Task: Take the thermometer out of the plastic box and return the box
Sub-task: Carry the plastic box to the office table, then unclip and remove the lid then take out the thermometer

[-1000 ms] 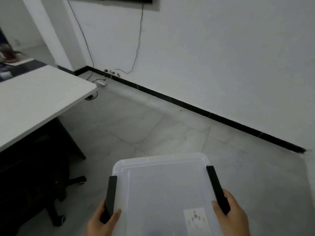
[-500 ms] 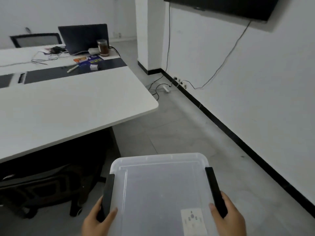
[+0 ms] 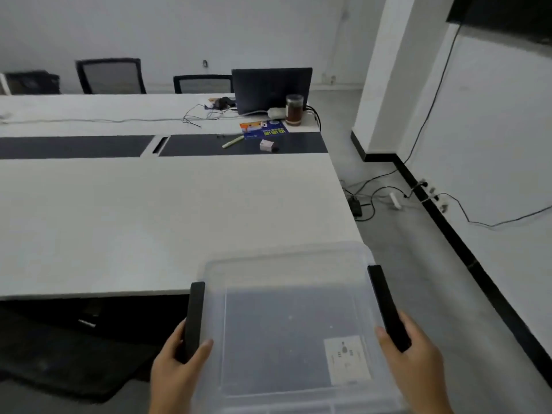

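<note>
I carry a translucent plastic box [image 3: 286, 318] with a closed lid and black side latches in front of me. My left hand [image 3: 176, 369] grips its left side at the black latch. My right hand [image 3: 415, 363] grips the right side at the other latch. The box's far end hangs over the near right corner of the white table [image 3: 149, 216]. A white label sits on the lid near my right hand. No thermometer shows; the box's contents are hidden behind the cloudy lid.
At the table's far right stand a dark laptop [image 3: 270, 89], a jar [image 3: 294, 109], a blue booklet [image 3: 264, 131], a marker and a small box. Office chairs [image 3: 110, 75] line the far side. Cables and a power strip [image 3: 395, 200] lie on the floor by the right wall.
The view has swung left from the wall and floor to the table. The box, held the same way in both hands, now reaches over the table's corner.
</note>
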{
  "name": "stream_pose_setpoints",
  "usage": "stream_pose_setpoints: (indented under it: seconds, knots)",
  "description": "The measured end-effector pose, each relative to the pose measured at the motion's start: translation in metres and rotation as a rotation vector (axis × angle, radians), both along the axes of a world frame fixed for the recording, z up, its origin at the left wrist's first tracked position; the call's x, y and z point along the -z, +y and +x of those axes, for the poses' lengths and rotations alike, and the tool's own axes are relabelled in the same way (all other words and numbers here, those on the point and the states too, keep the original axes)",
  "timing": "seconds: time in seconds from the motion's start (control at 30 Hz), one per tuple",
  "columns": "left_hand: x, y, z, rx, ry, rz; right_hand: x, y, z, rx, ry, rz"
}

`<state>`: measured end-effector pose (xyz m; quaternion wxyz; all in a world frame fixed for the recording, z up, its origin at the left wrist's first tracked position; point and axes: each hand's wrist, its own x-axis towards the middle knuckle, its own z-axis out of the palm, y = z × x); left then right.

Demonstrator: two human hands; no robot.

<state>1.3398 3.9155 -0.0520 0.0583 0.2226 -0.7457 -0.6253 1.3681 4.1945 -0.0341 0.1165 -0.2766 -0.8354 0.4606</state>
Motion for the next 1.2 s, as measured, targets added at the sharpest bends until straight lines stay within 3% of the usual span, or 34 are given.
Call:
stream_pose_setpoints:
  seconds: [0.27, 0.73, 0.87, 0.93, 1.0, 1.07, 1.13, 1.2]
  knots:
    - [-0.018, 0.014, -0.099, -0.087, 0.002, -0.008, -0.014, 0.016, -0.140, -0.222, 0.013, -0.012]
    - [-0.015, 0.005, -0.253, 0.126, -0.118, -0.127, -0.003, 0.001, -0.257, -0.080, -0.189, 0.019]
    - [-0.017, -0.011, -0.282, 0.312, -0.156, -0.377, 0.002, -0.003, -0.277, -0.163, -0.296, 0.107]
    - [-0.019, -0.011, -0.293, 0.279, -0.217, -0.577, 0.000, -0.003, -0.283, -0.204, -0.366, 0.174]
    - [-0.019, -0.002, -0.302, 0.284, -0.037, -0.793, 0.000, -0.004, -0.289, -0.214, -0.392, 0.224]
    - [-0.016, 0.022, -0.308, 0.446, 0.166, -0.896, 0.003, -0.008, -0.293, -0.235, -0.393, 0.284]
    - [-0.006, 0.048, -0.312, 0.574, 0.207, -0.986, 0.006, -0.011, -0.293, -0.280, -0.434, 0.356]
    - [0.000, 0.068, -0.318, 0.683, 0.069, -1.025, 0.005, -0.012, -0.296, -0.306, -0.446, 0.404]
